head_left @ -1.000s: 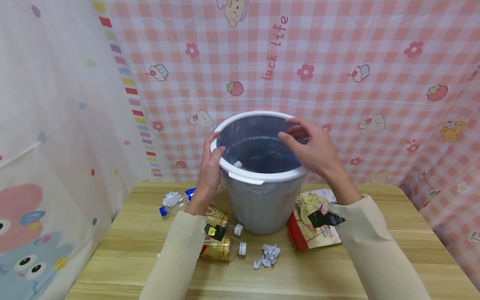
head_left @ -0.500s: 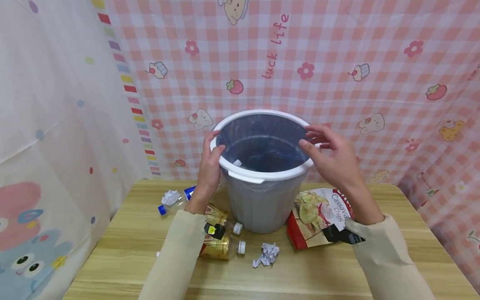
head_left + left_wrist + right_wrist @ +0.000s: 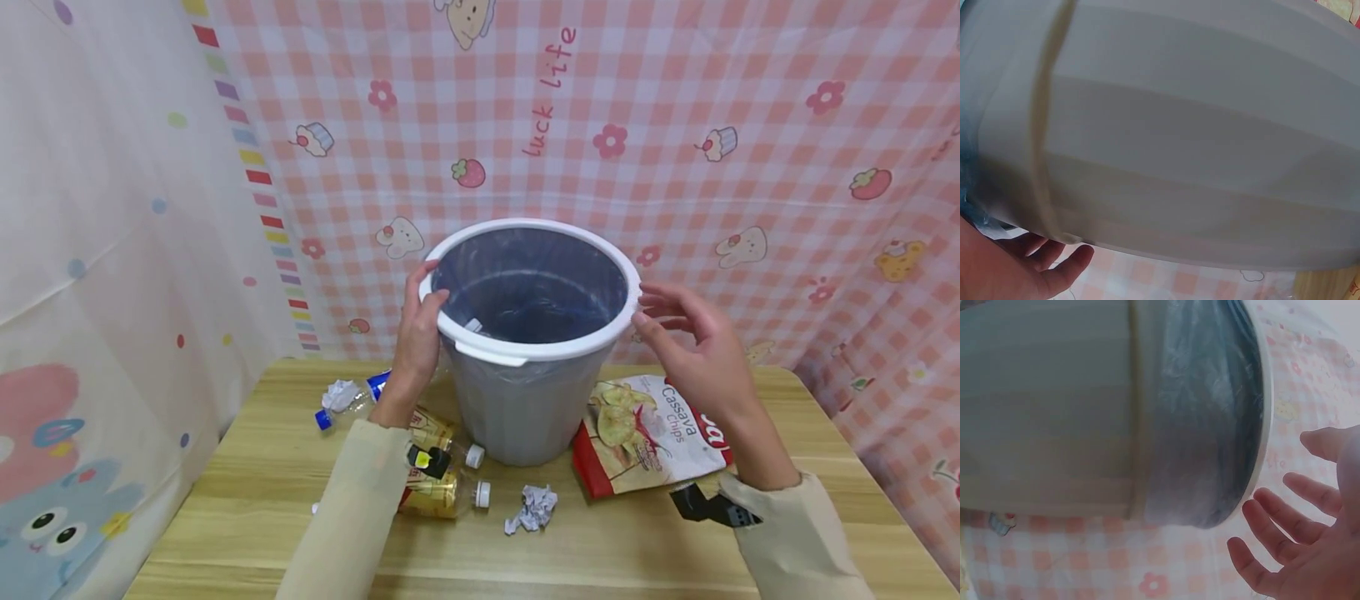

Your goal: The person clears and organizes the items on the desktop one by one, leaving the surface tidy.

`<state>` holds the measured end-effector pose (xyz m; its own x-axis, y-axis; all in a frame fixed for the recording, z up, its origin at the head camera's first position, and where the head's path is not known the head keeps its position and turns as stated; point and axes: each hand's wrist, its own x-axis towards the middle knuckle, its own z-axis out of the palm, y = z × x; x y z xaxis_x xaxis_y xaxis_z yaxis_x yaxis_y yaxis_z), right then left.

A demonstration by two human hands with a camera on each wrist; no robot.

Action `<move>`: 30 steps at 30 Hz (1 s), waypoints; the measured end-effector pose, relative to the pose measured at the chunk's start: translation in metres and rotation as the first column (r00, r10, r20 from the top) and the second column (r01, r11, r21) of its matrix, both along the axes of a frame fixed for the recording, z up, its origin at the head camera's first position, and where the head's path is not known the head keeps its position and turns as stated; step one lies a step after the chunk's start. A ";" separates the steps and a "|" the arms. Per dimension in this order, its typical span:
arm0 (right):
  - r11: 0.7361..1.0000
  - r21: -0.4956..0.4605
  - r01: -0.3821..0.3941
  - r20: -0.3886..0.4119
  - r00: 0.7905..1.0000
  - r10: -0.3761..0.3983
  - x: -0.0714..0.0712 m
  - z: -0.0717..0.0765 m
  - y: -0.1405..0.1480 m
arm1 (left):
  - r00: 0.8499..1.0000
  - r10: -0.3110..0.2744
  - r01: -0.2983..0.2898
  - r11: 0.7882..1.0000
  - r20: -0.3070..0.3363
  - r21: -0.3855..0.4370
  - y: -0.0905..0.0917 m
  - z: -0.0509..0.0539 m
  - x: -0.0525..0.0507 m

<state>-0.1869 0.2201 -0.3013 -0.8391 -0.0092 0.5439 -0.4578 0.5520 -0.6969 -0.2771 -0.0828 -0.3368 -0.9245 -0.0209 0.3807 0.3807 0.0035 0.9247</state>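
A grey trash bin (image 3: 528,408) with a white rim and a clear liner bag stands upright on the table. Its left rim is gripped by my left hand (image 3: 417,337), thumb over the edge and fingers around the outside. In the left wrist view the fingers (image 3: 1067,270) of that hand curl under the rim beside the bin wall. Beside the right rim is my right hand (image 3: 697,350), fingers spread and holding nothing. The right wrist view has its fingertips (image 3: 1259,509) very near the rim; whether they touch it cannot be told. A white bottle cap (image 3: 473,325) shows inside the bin.
A Cassava Chips bag (image 3: 652,433) lies right of the bin. Crumpled paper (image 3: 534,508) is in front. Bottles with gold labels (image 3: 435,493) lie partly under my left forearm. Farther left are a blue-capped bottle (image 3: 358,404) and another paper ball (image 3: 340,395).
My right hand has moved right and down, from over the bin's opening to beside its right rim, uncovering more of the chips bag. My left hand has kept its hold on the rim.
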 end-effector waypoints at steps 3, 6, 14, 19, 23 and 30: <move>1.000 0.030 -0.004 -0.014 1.000 0.005 0.002 -0.009 0.005 | 1.000 0.007 -0.007 1.000 0.000 0.002 0.000 0.000 0.000; 0.998 0.070 -0.006 0.015 1.000 0.005 0.003 -0.022 0.010 | 1.000 0.012 -0.012 1.000 0.002 0.004 0.000 0.001 0.000; 0.992 0.120 -0.042 0.052 0.998 0.036 0.003 -0.064 0.022 | 1.000 0.006 -0.006 1.000 0.006 0.009 0.000 0.001 0.001; 0.983 0.176 -0.056 0.127 0.991 0.034 0.003 -0.092 0.029 | 1.000 0.011 -0.011 1.000 0.008 0.022 0.001 0.000 0.000; 0.978 0.196 -0.076 0.218 0.975 0.033 0.006 -0.113 0.033 | 1.000 0.010 -0.011 1.000 0.007 0.015 0.001 0.000 0.000; 0.971 0.199 -0.131 0.351 0.935 0.054 0.016 -0.140 0.036 | 1.000 0.002 -0.002 1.000 0.008 0.018 0.002 0.001 0.000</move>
<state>-0.1713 0.2566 -0.4411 -0.9627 -0.1805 0.2017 -0.2704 0.6732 -0.6882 -0.2768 -0.0810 -0.3358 -0.9276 -0.0295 0.3725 0.3729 -0.0121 0.9278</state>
